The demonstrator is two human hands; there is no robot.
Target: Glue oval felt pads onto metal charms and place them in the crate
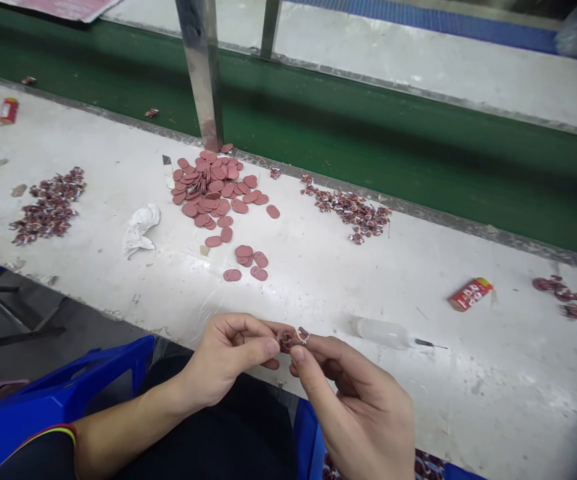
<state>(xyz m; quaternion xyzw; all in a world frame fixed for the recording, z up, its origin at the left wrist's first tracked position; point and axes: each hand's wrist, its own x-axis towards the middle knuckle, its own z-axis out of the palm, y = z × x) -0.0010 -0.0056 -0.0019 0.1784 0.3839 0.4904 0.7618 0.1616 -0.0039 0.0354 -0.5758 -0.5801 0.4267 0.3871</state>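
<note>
Close to the table's near edge, my left hand (pixel 235 357) and my right hand (pixel 355 393) meet, thumbs and fingers pinching a small dark-red piece (pixel 286 341) between them. The piece has a pale, whitish-orange curved part at its right end; its lower side is hidden by the fingers. To the right of my right hand lies a translucent squeeze bottle (pixel 383 332) with a thin dark needle tip. Flat reddish oval discs (pixel 245 255) lie beyond my left hand, with a larger heap of discs (pixel 213 180) behind them.
Small dark-red pieces are piled at right (pixel 353 212) and left (pixel 51 203). A crumpled white tissue (pixel 141 230), a blade (pixel 167 172) and a red cylinder (pixel 471 294) lie on the white table (pixel 438 413). A metal post (pixel 201 73) stands before the green belt (pixel 368 120).
</note>
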